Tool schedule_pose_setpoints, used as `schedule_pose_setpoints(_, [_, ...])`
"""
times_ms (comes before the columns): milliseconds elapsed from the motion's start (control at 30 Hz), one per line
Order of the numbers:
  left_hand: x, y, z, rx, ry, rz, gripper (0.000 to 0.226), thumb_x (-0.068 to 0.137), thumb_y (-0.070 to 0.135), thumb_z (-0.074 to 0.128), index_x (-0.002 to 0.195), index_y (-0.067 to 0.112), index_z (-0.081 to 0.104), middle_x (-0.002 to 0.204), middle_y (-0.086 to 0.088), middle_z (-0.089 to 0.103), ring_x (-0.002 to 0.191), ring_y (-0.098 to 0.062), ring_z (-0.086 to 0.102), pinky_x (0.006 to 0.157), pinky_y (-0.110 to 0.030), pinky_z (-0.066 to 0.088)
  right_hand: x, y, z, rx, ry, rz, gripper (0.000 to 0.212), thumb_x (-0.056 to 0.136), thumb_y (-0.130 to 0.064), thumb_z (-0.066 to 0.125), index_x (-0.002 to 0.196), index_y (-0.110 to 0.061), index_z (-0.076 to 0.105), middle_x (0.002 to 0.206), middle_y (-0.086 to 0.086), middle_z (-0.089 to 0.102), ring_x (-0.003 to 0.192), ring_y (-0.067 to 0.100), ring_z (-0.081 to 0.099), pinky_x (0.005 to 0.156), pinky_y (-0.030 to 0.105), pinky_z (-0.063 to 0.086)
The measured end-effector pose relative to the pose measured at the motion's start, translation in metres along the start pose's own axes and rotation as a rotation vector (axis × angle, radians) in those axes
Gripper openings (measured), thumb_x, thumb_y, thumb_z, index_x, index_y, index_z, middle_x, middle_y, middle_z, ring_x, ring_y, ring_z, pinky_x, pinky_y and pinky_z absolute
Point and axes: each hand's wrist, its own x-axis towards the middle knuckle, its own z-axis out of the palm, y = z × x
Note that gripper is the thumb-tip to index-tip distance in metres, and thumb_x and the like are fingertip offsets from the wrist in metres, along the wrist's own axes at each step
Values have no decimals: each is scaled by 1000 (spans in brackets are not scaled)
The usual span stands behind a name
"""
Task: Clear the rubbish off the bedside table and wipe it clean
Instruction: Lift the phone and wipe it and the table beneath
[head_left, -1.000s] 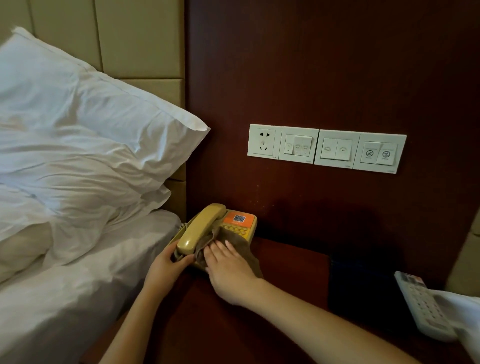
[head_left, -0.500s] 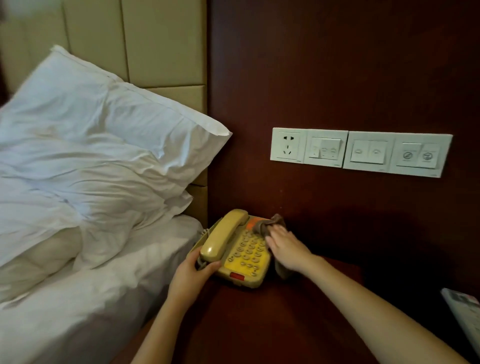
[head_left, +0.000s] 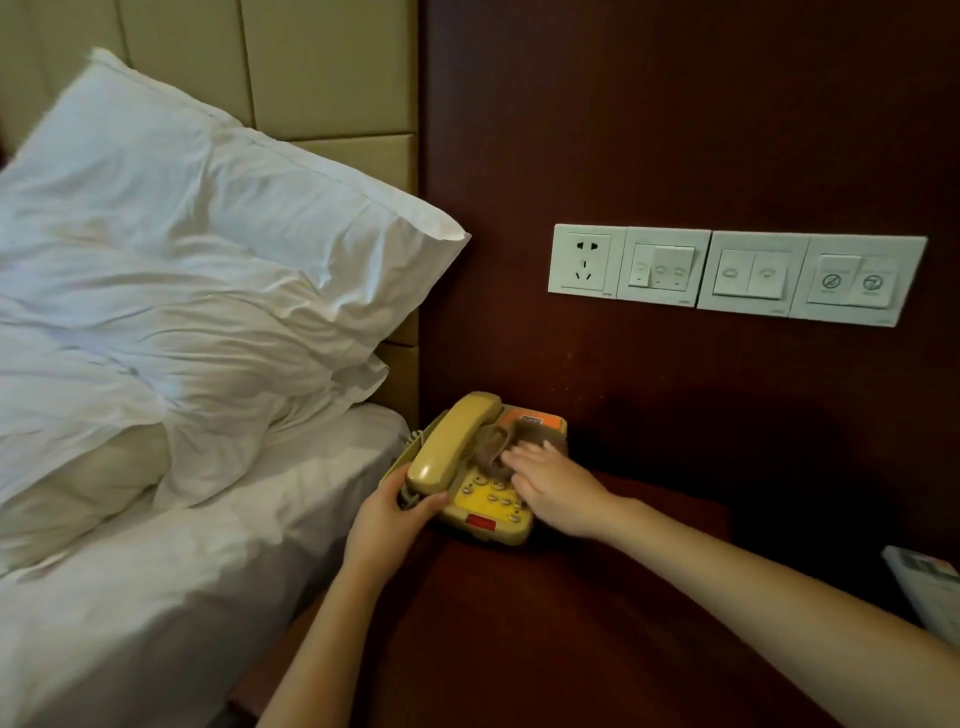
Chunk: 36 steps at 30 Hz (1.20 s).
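A yellow telephone (head_left: 491, 501) with its handset (head_left: 451, 441) in the cradle stands at the back left corner of the dark red bedside table (head_left: 519, 634). My left hand (head_left: 387, 525) grips the phone's near left corner, thumb over the front edge below the handset. My right hand (head_left: 556, 488) lies on the keypad with fingers stretched forward, pressing a bunched brown cloth (head_left: 491, 447) against the phone beside the handset. An orange label (head_left: 535, 420) shows at the phone's far end.
The bed with a white sheet (head_left: 156, 597) and pillows (head_left: 208, 234) touches the table's left side. A white socket-and-switch panel (head_left: 737, 275) sits on the dark wood wall behind. A flat printed object (head_left: 930, 587) lies at the table's right edge.
My right hand slid the cloth from the phone's far right corner back toward the middle, next to the handset. The left hand kept its hold on the phone's near corner.
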Motion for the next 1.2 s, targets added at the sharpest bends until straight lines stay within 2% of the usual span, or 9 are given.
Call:
schedule_pose_setpoints(200, [-2,-1,-3,22,12,13,49,79,38,71,125,36,55,119,11,63,110,-11,58,96,-35,47,-50,-45,28,-110,-49,-449,44,101,-18,33,143,-11,42,149,8,42,142,21,30,117,30,-7])
schedule_pose_setpoints(267, [-2,-2,-3,12,11,3,47,74,42,69,118,47,53,117,14,64,110,-10,59,97,-39,47,-51,-40,27,-58,-97,-458,43,102,-17,36,144,-13,41,147,5,44,141,18,33,122,32,5])
schedule_pose_setpoints(333, [-2,-2,-2,12,0,7,50,78,39,72,123,43,51,122,12,60,113,-12,57,94,-33,47,-55,-31,14,62,-129,-342,40,103,-20,35,143,-20,42,142,-1,50,137,11,36,118,32,23])
schedule_pose_setpoints(433, [-1,0,-2,10,-16,-10,63,80,38,71,137,29,45,130,8,53,114,-14,53,88,-27,43,-66,-20,-5,495,-59,-96,32,103,-21,36,130,-27,53,101,-8,64,94,-2,60,87,23,48])
schedule_pose_setpoints(533, [-4,3,-1,-8,-32,-27,82,65,67,67,136,36,44,128,12,52,114,-13,52,89,-30,43,-65,6,-24,866,360,178,24,102,-16,40,105,-30,59,110,4,66,100,12,62,88,24,47])
schedule_pose_setpoints(667, [-4,8,2,35,25,-67,70,82,69,43,140,30,42,133,4,54,118,-16,51,94,-34,41,-55,50,-60,1293,750,526,30,104,-24,36,124,-15,56,114,8,63,107,26,60,92,37,47])
schedule_pose_setpoints(867, [-7,10,4,81,90,-55,60,92,55,42,142,22,42,133,0,55,118,-15,52,94,-33,43,-23,47,-39,1444,536,869,38,103,-34,35,139,-26,45,119,12,57,105,31,58,97,47,47])
schedule_pose_setpoints(1000, [-5,10,3,123,84,-68,55,93,54,41,134,19,51,115,4,61,101,-9,55,81,-27,45,7,22,-10,1617,338,916,38,101,-37,41,125,-10,55,108,17,63,96,31,62,86,43,51])
schedule_pose_setpoints(1200, [-5,14,3,97,91,-91,52,94,48,45,136,17,49,127,-1,58,107,-10,51,87,-27,40,52,40,22,1412,285,932,48,90,-43,49,128,-14,50,117,16,60,102,32,61,95,47,49])
